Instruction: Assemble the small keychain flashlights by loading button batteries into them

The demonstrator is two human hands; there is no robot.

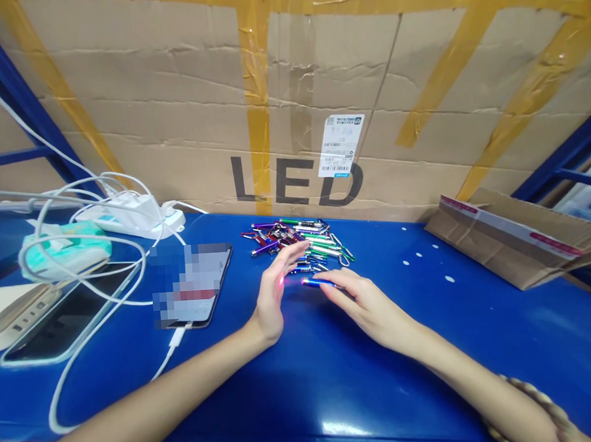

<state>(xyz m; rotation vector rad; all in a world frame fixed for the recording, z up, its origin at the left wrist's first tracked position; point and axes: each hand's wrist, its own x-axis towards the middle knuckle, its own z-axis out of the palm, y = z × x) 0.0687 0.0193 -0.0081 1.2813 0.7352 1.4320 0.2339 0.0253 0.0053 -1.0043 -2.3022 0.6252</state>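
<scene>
Between the fingers of my right hand point(363, 303) is a small blue laser pointer point(319, 282), its silver tip aimed left. A red-pink spot of light glows on the palm of my left hand point(273, 299), which is held upright with its fingers stretched out and holds nothing. A short gap separates the tip from that palm. Right behind both hands lies a pile of similar small pointers point(321, 243) in green, purple, red, blue and black, several with carabiner clips. My left fingers partly cover the pile.
At left are a phone with a lit screen point(199, 287), a dark phone point(71, 321), a tissue pack point(64, 252), a power strip point(135, 217) and looping white cables. A large cardboard box point(193, 107) stands behind; an open carton point(512, 241) sits right on the blue table point(335, 378).
</scene>
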